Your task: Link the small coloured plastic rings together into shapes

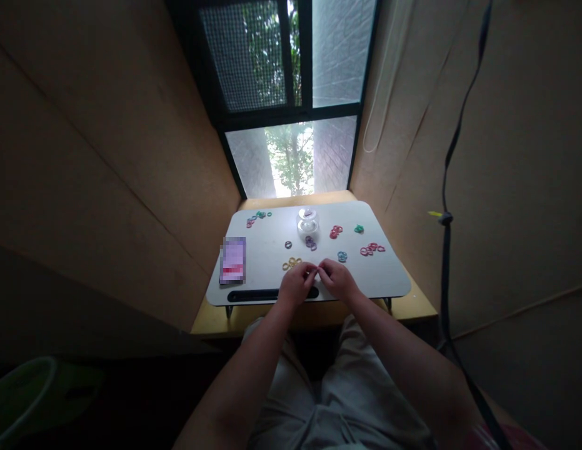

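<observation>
My left hand (298, 282) and my right hand (336, 279) meet above the front of a white folding lap table (257, 250). Their fingertips are pinched together, and whatever small thing they hold is too small to make out. Just beyond the left hand lie several yellow hair-tie-like rings (292, 263). Purple rings (311, 243) and a dark ring (288, 245) lie farther off, with blue rings (342, 256) near my right hand. Behind the purple ones stands a clear round container (308, 223).
Red rings (336, 232), green rings (359, 229) and pinkish-red rings (372, 249) lie to the right. Mixed rings (258, 217) sit at the back left, above a phone (233, 260). A black slot (253, 295) runs along the front edge. A dark strap (445, 281) hangs at right.
</observation>
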`<state>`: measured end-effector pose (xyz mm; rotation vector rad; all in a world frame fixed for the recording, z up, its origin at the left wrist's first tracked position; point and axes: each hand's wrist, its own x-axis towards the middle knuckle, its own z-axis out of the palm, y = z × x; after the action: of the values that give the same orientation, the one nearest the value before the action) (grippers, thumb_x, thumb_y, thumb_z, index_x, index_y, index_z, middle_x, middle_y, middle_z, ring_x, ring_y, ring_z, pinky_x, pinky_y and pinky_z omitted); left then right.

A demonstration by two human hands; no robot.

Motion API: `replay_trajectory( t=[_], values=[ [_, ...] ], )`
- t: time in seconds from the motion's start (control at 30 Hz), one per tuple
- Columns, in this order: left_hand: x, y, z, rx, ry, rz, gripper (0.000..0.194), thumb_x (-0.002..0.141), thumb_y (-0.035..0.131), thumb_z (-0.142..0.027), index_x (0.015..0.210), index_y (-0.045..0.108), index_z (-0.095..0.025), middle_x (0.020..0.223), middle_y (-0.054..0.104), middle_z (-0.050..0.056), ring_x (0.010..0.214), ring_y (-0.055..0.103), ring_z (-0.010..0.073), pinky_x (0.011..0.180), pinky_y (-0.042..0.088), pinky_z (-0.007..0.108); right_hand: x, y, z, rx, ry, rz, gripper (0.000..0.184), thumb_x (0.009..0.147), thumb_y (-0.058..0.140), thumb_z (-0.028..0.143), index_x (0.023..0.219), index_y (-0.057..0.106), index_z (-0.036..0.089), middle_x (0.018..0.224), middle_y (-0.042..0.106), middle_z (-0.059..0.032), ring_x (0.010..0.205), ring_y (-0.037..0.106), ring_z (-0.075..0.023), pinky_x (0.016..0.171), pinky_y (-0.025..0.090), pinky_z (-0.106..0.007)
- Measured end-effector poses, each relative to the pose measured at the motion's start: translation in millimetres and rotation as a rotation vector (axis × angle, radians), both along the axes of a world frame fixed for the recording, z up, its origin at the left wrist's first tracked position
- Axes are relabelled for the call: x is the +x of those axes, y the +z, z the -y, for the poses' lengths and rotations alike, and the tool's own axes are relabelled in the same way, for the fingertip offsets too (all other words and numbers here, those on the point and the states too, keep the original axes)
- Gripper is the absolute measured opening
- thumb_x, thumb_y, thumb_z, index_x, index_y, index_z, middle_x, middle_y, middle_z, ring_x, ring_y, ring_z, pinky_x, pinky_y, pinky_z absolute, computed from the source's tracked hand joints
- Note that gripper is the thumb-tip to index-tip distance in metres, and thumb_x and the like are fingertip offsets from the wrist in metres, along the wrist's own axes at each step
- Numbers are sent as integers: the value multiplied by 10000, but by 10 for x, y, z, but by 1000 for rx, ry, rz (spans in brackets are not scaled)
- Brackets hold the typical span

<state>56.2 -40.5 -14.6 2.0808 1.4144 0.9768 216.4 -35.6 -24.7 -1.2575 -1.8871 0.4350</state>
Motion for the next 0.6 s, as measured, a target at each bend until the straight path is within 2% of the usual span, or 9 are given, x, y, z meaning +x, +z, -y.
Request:
replay_trajectory(
  t=[0.13, 0.4, 0.6],
  values=[
    [-9, -6, -7, 26, 4, -8, 171, 893, 519, -299, 925, 667, -221, 868, 681, 19, 810, 599, 157, 735, 445, 268, 1, 19, 30, -10, 10, -46, 60, 803, 519, 234, 812, 573, 212, 658, 580, 15, 601, 508, -140, 582, 381, -238],
    [-10, -2, -15, 60, -13, -89, 224, 917, 478, -321, 855, 664, -212, 832, 680, 24, 797, 594, 162, 726, 418, 269, 6, 8, 16, 17, 32, -56, 81, 800, 505, 191, 783, 583, 202, 656, 567, 13, 603, 501, -133, 586, 382, -237],
    [-11, 24, -5, 52, -37, -159, 271, 939, 433, -323, 841, 660, -213, 830, 685, 22, 799, 596, 163, 715, 409, 265, 8, -26, -12, 15, 58, -69, 102, 802, 522, 187, 843, 615, 198, 717, 608, 1, 644, 543, -138, 636, 414, -241]
  ],
)
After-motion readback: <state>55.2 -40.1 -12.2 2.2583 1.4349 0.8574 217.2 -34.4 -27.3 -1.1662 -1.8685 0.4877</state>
